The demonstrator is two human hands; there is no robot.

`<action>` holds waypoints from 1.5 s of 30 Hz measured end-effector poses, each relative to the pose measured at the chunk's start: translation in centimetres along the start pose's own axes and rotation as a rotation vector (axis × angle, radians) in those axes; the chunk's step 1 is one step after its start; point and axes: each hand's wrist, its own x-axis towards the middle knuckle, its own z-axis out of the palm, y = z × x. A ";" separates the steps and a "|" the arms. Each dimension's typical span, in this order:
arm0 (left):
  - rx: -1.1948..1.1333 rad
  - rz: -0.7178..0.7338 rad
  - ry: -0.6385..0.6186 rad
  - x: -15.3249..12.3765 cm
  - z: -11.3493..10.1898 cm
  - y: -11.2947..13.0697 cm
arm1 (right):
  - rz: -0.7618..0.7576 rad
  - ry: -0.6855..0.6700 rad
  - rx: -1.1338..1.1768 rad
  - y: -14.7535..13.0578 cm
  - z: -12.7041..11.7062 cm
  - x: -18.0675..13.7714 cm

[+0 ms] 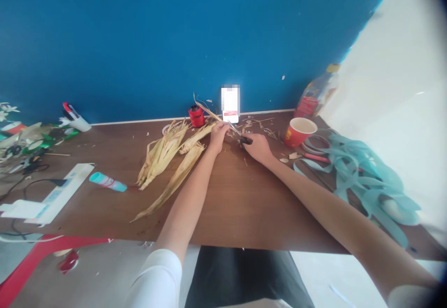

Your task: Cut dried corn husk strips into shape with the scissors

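My right hand (259, 148) grips a pair of scissors (237, 131) by its dark handles, and the blades point up and left. Just left of the blades, my left hand (219, 137) is closed in a pinch on a dry corn husk (209, 112), whose narrow strip sticks out beyond the fingers toward the wall. The fingertips hide the pinched part, and I cannot tell whether the blades touch it. Beside my left forearm lie more pale yellow husks (164, 152), with one long pointed piece (171, 187) nearest the table edge.
Behind my hands a lit phone (230, 105) leans on the blue wall, beside a red container (196, 116). To the right are a red paper cup (296, 132), a bottle (316, 91) and tangled teal ribbon (366, 168). A blue tube (108, 182) and power strip (63, 191) lie left.
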 end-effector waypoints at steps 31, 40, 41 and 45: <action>0.041 0.035 0.012 0.1 -0.3 -0.3 | 0.001 0.000 0.015 0.0 0.0 -0.1; 0.082 0.061 0.005 -0.1 -0.2 -0.2 | 0.004 0.003 -0.036 -0.1 0.2 -0.1; 0.081 0.061 0.003 -0.1 -0.2 -0.2 | 0.003 0.004 -0.039 -0.1 0.2 -0.1; 0.077 0.046 0.009 0.0 -0.2 -0.1 | -0.004 0.010 -0.045 -0.1 0.2 -0.1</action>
